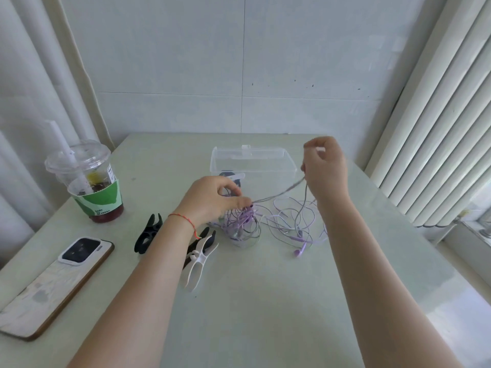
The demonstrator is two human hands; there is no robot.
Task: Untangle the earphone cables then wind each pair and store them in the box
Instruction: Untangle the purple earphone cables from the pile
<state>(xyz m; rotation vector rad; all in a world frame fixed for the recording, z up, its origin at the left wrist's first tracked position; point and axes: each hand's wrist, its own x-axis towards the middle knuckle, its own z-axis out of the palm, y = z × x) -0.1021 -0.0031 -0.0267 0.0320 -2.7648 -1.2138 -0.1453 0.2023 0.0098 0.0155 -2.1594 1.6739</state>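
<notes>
A tangle of purple and grey earphone cables [244, 227] lies mid-table, with loose loops and a purple earbud [298, 252] spread to its right. My left hand [212, 197] pinches the top of the tangle and lifts it slightly. My right hand [325, 166] is raised higher at the right, gripping a taut grey cable strand [279, 193] that runs down to the tangle. Behind both hands stands a clear plastic box [265, 166], open, with something dark inside.
A black clip [148, 232] and a white clip [199, 258] lie left of the tangle. A phone [53, 285] rests at the front left edge. An iced drink cup [90, 181] with straw stands at the left. Window blinds hang right.
</notes>
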